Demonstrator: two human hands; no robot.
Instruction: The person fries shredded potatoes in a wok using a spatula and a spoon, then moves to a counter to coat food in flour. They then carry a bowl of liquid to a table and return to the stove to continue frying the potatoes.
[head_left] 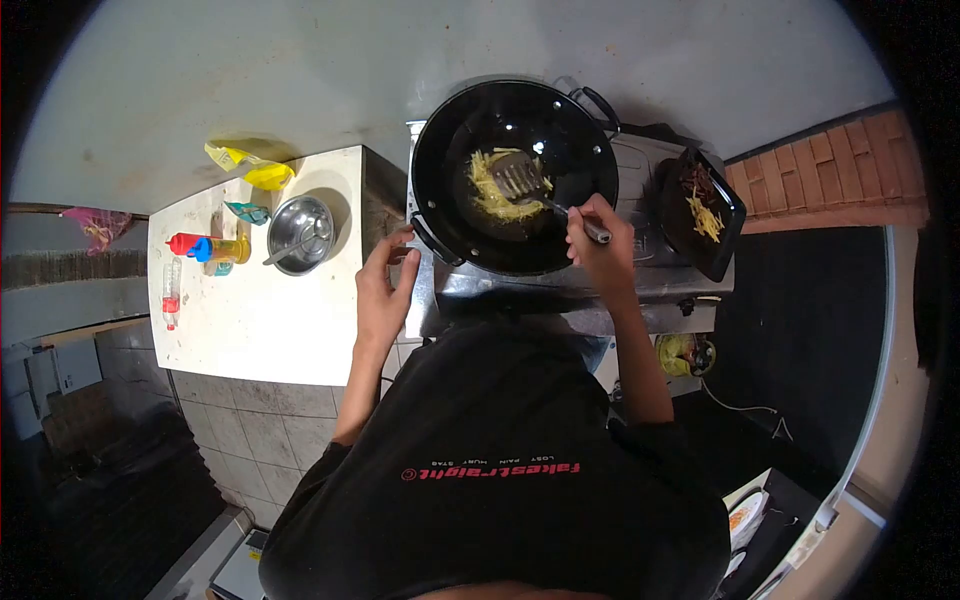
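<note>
Gripping the slotted spatula [508, 168] by its handle, the right hand [604, 248] holds it among yellow strips [482, 185] inside the black wok [448, 140] on the stove [640, 200], while the left hand [384, 292], fingers spread, lies beside the nearer loop handle [436, 241].

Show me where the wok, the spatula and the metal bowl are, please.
Wok [443, 150]: head view, on the bare inner wall, toward the picture's left.
Spatula [517, 174]: head view, on its slotted blade.
Metal bowl [291, 219]: head view, on its inner wall.
</note>
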